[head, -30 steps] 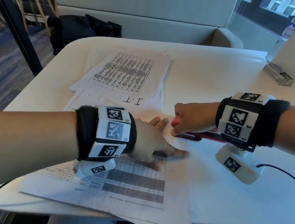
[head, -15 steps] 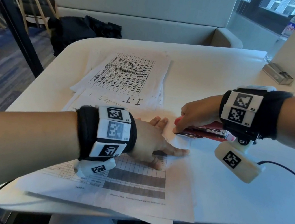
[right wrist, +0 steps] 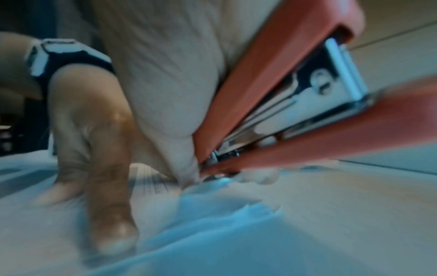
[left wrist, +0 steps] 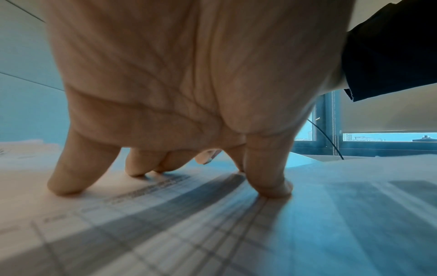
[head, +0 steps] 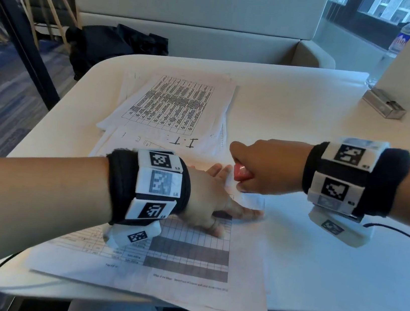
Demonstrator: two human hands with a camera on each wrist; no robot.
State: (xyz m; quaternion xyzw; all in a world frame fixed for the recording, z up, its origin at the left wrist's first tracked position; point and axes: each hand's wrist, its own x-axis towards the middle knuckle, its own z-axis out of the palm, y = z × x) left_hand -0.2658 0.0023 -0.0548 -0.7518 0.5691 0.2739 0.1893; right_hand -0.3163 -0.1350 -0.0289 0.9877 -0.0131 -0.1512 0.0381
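Head view showed the right hand (head: 267, 170) clenched round a red metal stapler (head: 241, 173) at the corner of white printed paper sheets (head: 181, 281), with the flat-fingered left hand (head: 205, 202) pinning them, so squeezing squarely seemed wisest.

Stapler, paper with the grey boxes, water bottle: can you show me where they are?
stapler (right wrist: 260, 74): right wrist view, on its red top arm.
paper (head: 184, 255): head view, on a grey band of its printed table.
water bottle (head: 400, 40): head view, on its label.
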